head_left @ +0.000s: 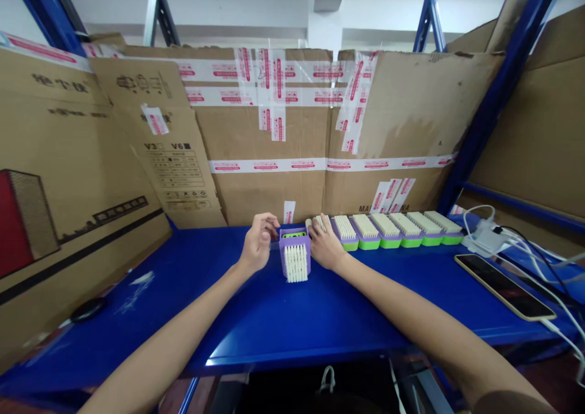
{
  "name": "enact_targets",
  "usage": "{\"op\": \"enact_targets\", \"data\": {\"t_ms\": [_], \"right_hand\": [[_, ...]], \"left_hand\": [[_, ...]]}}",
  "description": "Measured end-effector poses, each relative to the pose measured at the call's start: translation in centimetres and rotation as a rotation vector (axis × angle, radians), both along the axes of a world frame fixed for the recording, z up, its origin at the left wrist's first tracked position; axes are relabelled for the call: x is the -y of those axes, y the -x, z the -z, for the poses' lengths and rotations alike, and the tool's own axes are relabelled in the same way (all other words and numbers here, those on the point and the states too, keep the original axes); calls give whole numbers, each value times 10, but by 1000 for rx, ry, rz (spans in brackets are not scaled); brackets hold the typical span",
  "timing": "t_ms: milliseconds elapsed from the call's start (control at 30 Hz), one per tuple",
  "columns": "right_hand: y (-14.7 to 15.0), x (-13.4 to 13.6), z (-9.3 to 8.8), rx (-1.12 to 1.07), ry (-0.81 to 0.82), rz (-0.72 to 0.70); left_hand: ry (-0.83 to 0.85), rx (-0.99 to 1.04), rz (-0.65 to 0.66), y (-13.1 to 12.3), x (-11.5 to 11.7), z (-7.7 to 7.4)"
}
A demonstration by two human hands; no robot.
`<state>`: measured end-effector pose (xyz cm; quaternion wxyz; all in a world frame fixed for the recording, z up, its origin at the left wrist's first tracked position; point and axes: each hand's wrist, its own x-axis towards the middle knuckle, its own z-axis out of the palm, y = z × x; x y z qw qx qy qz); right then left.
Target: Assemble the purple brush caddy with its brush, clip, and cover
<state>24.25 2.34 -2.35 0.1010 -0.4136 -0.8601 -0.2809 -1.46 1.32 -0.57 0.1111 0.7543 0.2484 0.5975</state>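
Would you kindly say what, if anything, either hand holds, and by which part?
It cannot be told: the left hand is at the purple holder's left side, the right hand at its right.

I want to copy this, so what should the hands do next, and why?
Maybe the left hand, close beside the purple brush, could tip it until its bristles point up: now they face the camera, while those on the row of brushes point up.

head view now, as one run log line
left hand: left of purple container; right hand: at left end of container row; phone: lying right
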Motion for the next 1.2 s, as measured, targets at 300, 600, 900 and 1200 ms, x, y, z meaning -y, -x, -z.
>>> {"op": "enact_targets", "data": {"t_ms": [300,600,900,1200], "right_hand": [[27,-57,-14,-32,156,157],[46,-88,-34,10,269,270],[45,-63,-64,21,215,178],[-21,-9,-104,-420,-19,-53]], "left_hand": [[22,-16,-23,2,1,-4],[24,-67,-4,1,8,-5],[-27,-76,21,1,8,-6],[6,-309,79,-1,19,-14]]}}
